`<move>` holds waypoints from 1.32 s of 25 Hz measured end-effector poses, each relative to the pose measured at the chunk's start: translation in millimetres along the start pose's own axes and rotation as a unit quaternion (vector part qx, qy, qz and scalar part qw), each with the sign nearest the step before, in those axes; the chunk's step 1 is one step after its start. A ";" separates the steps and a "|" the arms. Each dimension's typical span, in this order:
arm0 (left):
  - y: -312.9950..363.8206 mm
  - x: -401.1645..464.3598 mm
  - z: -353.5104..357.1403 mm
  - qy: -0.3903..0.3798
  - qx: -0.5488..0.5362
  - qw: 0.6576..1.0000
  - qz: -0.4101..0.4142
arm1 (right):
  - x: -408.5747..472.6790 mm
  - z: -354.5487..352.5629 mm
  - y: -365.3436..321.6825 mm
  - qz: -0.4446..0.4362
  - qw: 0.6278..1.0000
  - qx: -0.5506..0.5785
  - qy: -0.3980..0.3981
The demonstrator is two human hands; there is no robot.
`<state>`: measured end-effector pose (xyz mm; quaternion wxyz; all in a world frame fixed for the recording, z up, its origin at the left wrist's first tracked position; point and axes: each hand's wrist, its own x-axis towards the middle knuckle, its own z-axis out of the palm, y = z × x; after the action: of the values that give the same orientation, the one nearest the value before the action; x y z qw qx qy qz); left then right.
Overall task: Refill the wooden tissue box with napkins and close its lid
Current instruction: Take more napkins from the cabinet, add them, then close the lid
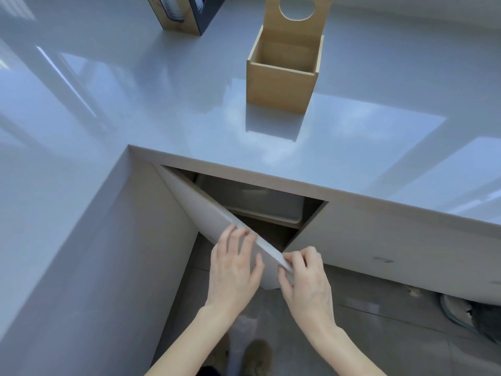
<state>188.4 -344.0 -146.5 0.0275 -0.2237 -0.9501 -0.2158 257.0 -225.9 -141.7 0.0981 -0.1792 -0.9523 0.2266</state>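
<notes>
The wooden tissue box stands on the glossy grey counter, its inside looking empty. Its lid, with a round hole, is swung up at the back. Below the counter edge a white cabinet door hangs partly open. My left hand rests on the door's outer face with fingers over its top edge. My right hand pinches the door's near corner. No napkins are visible.
Inside the cabinet a white plastic bin sits on a shelf. A black and wooden holder stands at the counter's far left. A second cabinet front lies to the right, tiled floor and my shoes below.
</notes>
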 end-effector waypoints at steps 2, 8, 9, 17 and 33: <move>-4.5 -12.6 -6.6 -0.002 -0.007 1.000 -0.024 | -14.2 2.9 -11.9 0.018 0.998 0.037 -0.041; -13.9 -41.3 -20.7 -0.027 -0.130 0.978 -0.159 | -40.5 10.7 -43.4 0.027 0.992 0.053 -0.112; -15.1 -46.2 -24.2 -0.031 -0.163 0.969 -0.184 | -44.6 12.2 -48.0 0.028 0.991 0.051 -0.122; -46.2 -81.4 -65.3 -0.079 -0.271 0.907 -0.312 | -76.0 23.9 -98.5 0.018 0.965 0.052 -0.256; -117.3 -110.2 -112.4 -0.088 -0.209 0.917 -0.328 | -100.9 64.1 -181.9 0.006 0.929 0.146 -0.340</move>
<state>231.2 -531.6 -107.9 -0.1760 0.0814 -0.9021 -0.3856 278.3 -441.8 -123.8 -0.2080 -0.0806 -0.8840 0.4108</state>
